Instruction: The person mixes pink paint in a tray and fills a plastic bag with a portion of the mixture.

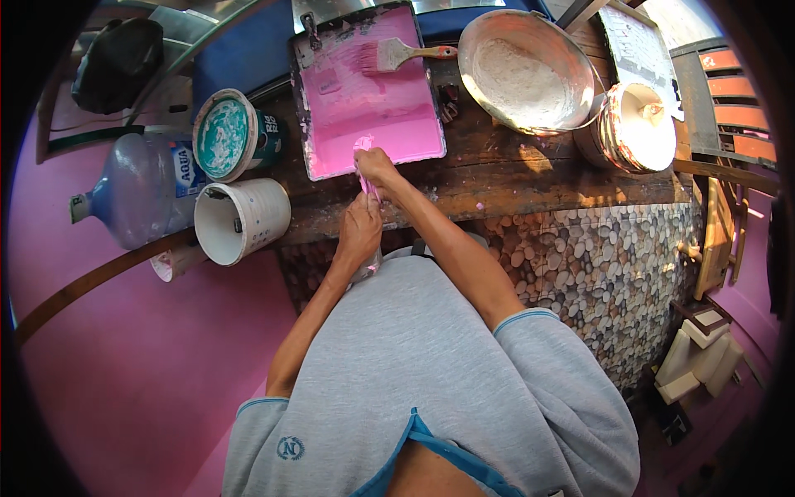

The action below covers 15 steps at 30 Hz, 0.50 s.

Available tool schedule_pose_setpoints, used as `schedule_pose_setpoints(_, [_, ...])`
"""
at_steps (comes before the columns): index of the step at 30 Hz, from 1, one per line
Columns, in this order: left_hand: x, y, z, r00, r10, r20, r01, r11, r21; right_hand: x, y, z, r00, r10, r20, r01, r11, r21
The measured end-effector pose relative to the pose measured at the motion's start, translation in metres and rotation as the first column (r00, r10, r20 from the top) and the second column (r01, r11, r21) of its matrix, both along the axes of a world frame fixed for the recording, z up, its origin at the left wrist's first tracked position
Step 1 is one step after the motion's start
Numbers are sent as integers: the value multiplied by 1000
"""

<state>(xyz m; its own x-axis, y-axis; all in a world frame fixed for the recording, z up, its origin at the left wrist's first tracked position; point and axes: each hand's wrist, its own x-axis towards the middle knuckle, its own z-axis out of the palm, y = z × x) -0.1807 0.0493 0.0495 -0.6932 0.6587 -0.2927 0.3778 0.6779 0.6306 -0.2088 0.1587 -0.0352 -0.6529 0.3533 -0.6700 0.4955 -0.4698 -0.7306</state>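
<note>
Fingers of both hands (364, 207) clamp a pink-smeared tool (368, 189) beside the paint tray (368, 91)

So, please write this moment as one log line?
left hand: grips pink-smeared handle | right hand: on handle top, at rectangular pink paint tray | flat wooden brush: lying in tray

The paint tray (368, 99) lies on the surface (513, 170), with a brush (402, 55) in it. Left of the tray stand two buckets (240, 219) and a water bottle (141, 186); right of it sits a bowl (523, 70).
</note>
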Motion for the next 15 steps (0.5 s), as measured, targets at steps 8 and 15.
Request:
schedule_pose_setpoints(8, [9, 2, 2, 1000, -25, 1, 25, 999, 32, -9, -2, -30, 1000, -19, 8, 18, 999, 40])
schedule_pose_setpoints(15, [14, 1, 1, 999, 23, 41, -23, 1000, 7, -7, -5, -32, 1000, 4, 7, -5, 996, 91])
